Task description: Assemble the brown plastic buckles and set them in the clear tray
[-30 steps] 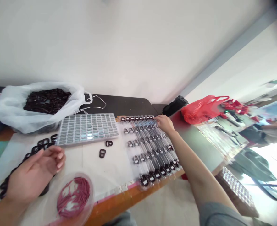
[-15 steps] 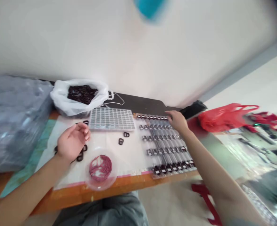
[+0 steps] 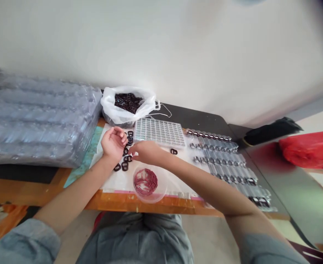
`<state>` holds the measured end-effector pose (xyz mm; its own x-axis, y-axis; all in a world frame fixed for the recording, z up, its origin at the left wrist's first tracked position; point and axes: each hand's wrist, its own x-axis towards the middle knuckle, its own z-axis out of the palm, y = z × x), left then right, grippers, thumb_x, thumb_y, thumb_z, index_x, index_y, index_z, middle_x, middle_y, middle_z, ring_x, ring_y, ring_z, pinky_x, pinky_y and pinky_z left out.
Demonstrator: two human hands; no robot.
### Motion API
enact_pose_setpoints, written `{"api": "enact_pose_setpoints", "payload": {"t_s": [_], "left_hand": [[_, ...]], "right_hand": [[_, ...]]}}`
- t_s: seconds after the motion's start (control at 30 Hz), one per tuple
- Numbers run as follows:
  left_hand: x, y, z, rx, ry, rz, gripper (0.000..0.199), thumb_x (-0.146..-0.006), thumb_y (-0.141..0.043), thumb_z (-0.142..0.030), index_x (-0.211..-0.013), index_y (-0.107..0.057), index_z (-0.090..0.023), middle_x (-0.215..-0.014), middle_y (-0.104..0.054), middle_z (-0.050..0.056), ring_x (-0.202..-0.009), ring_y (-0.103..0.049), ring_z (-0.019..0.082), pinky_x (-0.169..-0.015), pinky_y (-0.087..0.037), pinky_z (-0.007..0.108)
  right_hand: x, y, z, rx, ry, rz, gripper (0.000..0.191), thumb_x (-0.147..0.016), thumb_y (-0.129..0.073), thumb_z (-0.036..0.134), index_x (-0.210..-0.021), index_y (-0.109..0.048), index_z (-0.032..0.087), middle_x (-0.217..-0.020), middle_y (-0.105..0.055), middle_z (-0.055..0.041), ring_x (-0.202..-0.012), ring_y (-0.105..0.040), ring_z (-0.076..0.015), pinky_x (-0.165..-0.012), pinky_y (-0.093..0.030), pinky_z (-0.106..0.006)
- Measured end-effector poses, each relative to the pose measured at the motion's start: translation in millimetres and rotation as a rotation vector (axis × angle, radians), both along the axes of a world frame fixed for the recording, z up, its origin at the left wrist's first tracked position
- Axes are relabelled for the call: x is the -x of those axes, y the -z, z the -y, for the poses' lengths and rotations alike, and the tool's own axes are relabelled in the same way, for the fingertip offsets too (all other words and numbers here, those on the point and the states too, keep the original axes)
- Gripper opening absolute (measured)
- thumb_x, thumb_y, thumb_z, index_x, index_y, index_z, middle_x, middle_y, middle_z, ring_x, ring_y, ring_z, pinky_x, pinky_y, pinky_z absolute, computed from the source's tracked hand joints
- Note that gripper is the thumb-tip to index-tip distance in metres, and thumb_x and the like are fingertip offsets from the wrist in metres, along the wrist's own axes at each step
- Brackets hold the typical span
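- Left hand: palm up, fingers loosely curled; contents cannot be told.
- Right hand: fingers narrow; grip cannot be told.
- Dark-brown, two-holed plastic buckles: right hand's nine o'clock; crowded, so could snag or scatter.
- Round, clear plastic bowl, reddish strands inside: right hand's six o'clock; lowered forearm could tip it.

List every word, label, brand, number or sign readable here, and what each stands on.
No readable text.
White patches on the far row of dark pieces: too small to tell whether they bear writing.
Gridded tray: any marking is too small to read.
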<state>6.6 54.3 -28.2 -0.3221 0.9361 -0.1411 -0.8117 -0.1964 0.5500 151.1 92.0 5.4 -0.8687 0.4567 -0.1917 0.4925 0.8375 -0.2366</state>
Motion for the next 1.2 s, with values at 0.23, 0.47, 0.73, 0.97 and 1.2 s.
{"api": "enact_pose_setpoints", "payload": {"t_s": [0.23, 0.47, 0.73, 0.97, 1.2], "left_hand": [[2, 1.9, 0, -0.017, -0.020, 0.004, 0.026, -0.084, -0.047, -0.024, -0.062, -0.059, -0.016, -0.056, -0.042, -0.001, -0.045, -0.041, 0.011, -0.044, -0.031, 0.022], [-4, 4.9, -4, 0.077, -0.040, -0.112, 0.026, -0.085, -0.054, -0.023, -0.059, -0.057, -0.016, -0.052, -0.043, -0.003, -0.043, -0.039, 0.009, -0.043, -0.032, 0.021], [-28, 11.8, 3, 0.106, 0.304, -0.155, 0.017, -0.085, -0.073, -0.029, -0.085, -0.071, -0.013, -0.071, -0.068, 0.004, -0.064, -0.064, 0.014, -0.060, -0.055, 0.023], [-28, 18.3, 5, 0.081, 0.321, -0.064, 0.031, -0.069, -0.089, -0.025, -0.092, -0.072, -0.014, -0.081, -0.074, 0.002, -0.066, -0.068, 0.011, -0.062, -0.058, 0.016], [-24, 19.5, 3, 0.111, 0.344, -0.064, 0.057, -0.052, -0.096, -0.037, -0.099, -0.073, -0.015, -0.078, -0.073, 0.003, -0.060, -0.065, 0.011, -0.054, -0.056, 0.016]], "right_hand": [[25, 8.2, -2, -0.062, -0.049, 0.096, 0.014, -0.084, -0.068, 0.023, -0.095, -0.076, 0.027, -0.099, -0.076, -0.0004, -0.086, -0.066, -0.0177, -0.057, -0.033, -0.026], [0, -15.2, 0, -0.114, 0.014, -0.138, 0.019, -0.091, -0.065, 0.024, -0.104, -0.076, 0.032, -0.102, -0.077, 0.0036, -0.091, -0.071, -0.0180, -0.063, -0.044, -0.024], [-41, -13.9, -4, -0.311, 0.032, -0.692, 0.023, -0.098, -0.054, 0.024, -0.106, -0.076, 0.027, -0.111, -0.077, 0.0015, -0.114, -0.067, -0.0183, -0.103, -0.049, -0.034], [-46, -3.2, -17, -0.308, -0.038, -0.743, 0.021, -0.096, -0.060, 0.032, -0.112, -0.074, 0.029, -0.114, -0.076, -0.0002, -0.124, -0.059, -0.0211, -0.110, -0.041, -0.043], [-109, 1.4, -121, -0.420, 0.553, -0.290, 0.020, -0.092, -0.060, 0.022, -0.098, -0.079, 0.022, -0.108, -0.074, -0.0075, -0.106, -0.060, -0.0242, -0.096, -0.044, -0.039]]}}
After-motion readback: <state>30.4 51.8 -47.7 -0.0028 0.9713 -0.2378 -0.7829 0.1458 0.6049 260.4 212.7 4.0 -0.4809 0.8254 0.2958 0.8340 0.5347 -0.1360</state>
